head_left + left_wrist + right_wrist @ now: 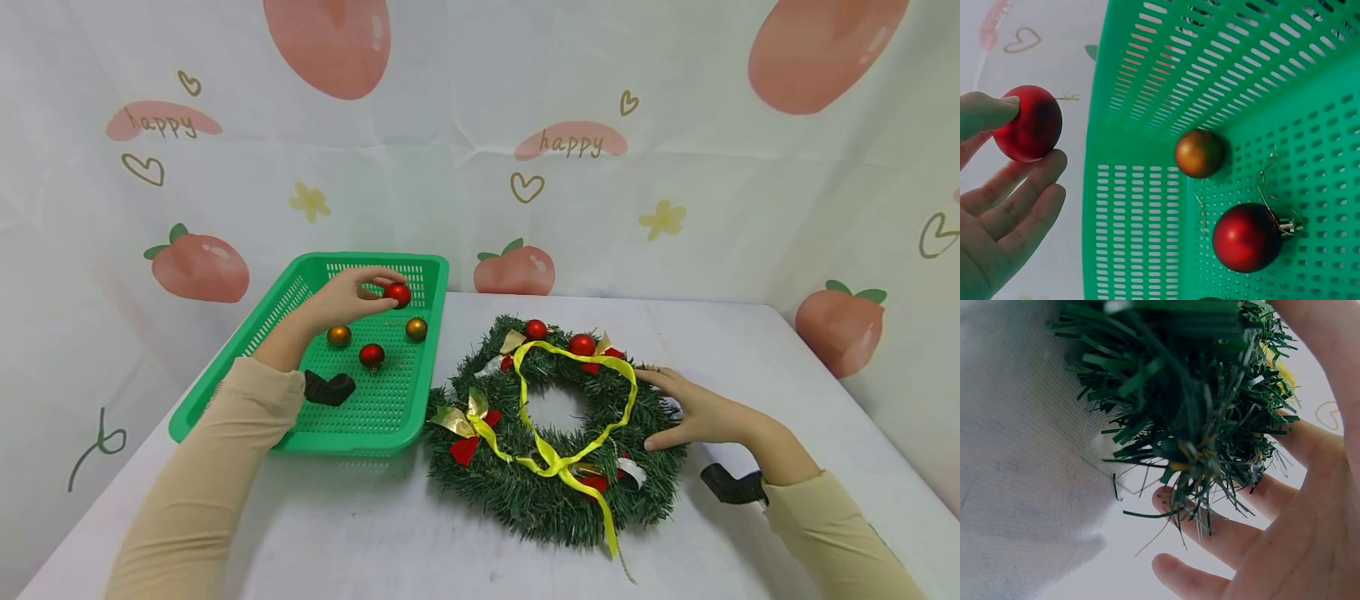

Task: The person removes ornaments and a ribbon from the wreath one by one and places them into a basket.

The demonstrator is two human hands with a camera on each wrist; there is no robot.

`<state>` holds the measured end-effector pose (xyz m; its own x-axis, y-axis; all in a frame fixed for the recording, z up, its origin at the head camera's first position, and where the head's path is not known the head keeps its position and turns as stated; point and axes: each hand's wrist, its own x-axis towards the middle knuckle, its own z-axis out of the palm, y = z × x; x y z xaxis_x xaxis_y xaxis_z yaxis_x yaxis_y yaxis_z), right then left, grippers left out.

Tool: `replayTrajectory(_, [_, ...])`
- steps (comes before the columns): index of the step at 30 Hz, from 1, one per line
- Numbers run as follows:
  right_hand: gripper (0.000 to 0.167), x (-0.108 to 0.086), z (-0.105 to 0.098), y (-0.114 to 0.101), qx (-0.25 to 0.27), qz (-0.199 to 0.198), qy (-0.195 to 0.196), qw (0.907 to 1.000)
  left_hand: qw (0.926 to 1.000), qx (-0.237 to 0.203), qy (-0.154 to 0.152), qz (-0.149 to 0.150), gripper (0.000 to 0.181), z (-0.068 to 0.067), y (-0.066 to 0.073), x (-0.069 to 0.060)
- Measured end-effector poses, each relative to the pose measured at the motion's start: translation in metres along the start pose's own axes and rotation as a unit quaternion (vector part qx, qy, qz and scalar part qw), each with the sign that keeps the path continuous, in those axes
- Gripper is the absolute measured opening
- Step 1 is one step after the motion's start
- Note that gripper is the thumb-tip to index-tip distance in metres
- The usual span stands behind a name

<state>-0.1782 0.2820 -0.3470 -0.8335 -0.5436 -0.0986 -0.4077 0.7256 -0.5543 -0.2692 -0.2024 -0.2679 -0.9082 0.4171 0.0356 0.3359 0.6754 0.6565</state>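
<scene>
Dressed in plain light beige, with a little black on each side.
The left sleeve [198, 492] and the right sleeve [832, 533] look to be of the same cloth, with soft wrinkles, and each one finishes before the wrist. Just there, the left wrist camera [328, 389] is black with a rounded end, and the right wrist camera [732, 486] is black too, in a bent, blocky form. The left hand [348, 296] and the right hand [705, 415] are bare, and thin creases are visible in the right palm [1310, 550].
</scene>
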Motion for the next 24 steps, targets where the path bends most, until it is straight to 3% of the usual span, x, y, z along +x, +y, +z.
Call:
replayTrajectory(8, [0.098, 0.000, 0.000, 0.000, -0.004, -0.001, 0.001, 1.0000, 0.9999, 0.014, 0.005, -0.003, 0.040, -0.001, -0.011, 0.004])
replayTrajectory(24, [0.099, 0.000, -0.001, -0.001, -0.006, 0.001, 0.000, 1.0000, 0.9990, 0.035, 0.007, -0.028, 0.039, 0.003, -0.020, 0.009])
